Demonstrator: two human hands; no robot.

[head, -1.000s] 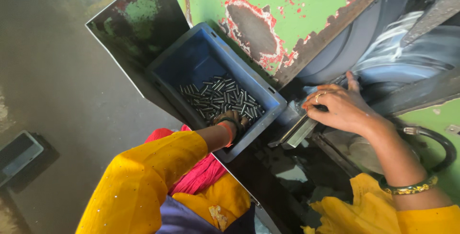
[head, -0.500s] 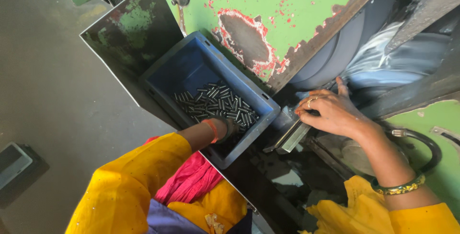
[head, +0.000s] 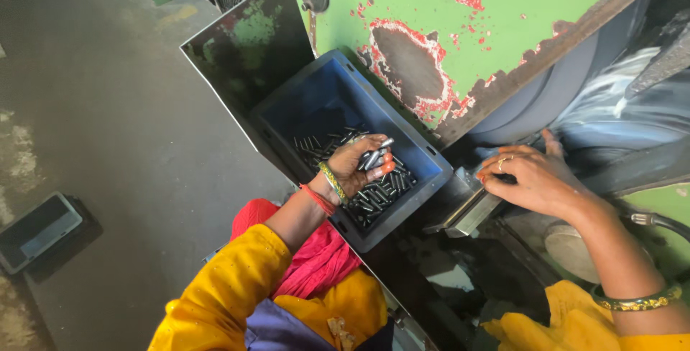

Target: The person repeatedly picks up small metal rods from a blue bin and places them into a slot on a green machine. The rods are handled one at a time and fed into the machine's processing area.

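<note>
your left hand [head: 359, 164] is raised palm-up over the blue plastic crate [head: 424, 151], fingers curled around a small bunch of short metal pins [head: 375, 157]. more loose pins [head: 374, 196] lie heaped in the crate's near corner. the crate sits tilted against the green machine body [head: 496, 13], whose paint is chipped to red and bare metal. your right hand [head: 532, 178] rests flat, fingers spread, on the metal guide block [head: 467, 211] just beside the crate's right edge. a dark sheet-metal panel [head: 244, 56] stands behind the crate's far corner. the grey concrete floor [head: 108, 121] stretches left, with a small dark tray [head: 36, 230] near its left edge.
</note>
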